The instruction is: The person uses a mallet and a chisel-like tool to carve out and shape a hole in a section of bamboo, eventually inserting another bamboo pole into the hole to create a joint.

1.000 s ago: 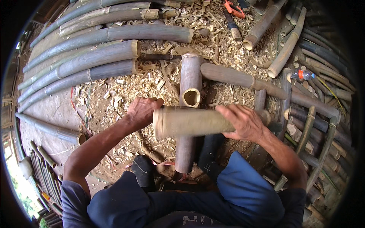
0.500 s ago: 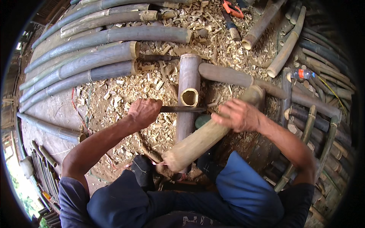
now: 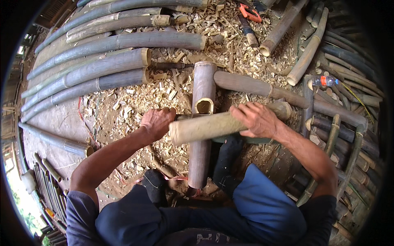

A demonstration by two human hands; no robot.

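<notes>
My left hand (image 3: pixel 158 124) is closed round the handle end of a dark-bladed knife (image 3: pixel 180 117), whose blade is now mostly hidden. My right hand (image 3: pixel 256 120) grips a thick, pale bamboo club (image 3: pixel 209 126) from above, near its right part. The club is slightly blurred and lies level across my view, over the blade. Under both runs an upright-lying dark bamboo pole (image 3: pixel 198 164), pointing away from me between my feet. A squarish hole (image 3: pixel 204 106) with a pale cut rim opens in its upper face, just beyond the club.
A bamboo crosspiece (image 3: pixel 246 84) joins the pole from the right. Long bamboo poles (image 3: pixel 119 42) lie at the far left. Wood chips (image 3: pixel 164 94) cover the ground. An orange-handled tool (image 3: pixel 250 13) lies far off, a plastic bottle (image 3: pixel 324 80) at right. Bamboo frames (image 3: pixel 334 135) stand near my right arm.
The club has swung from a slant toward my lap to nearly level, its left end moving up and away from me, now covering the blade. My left hand has barely moved.
</notes>
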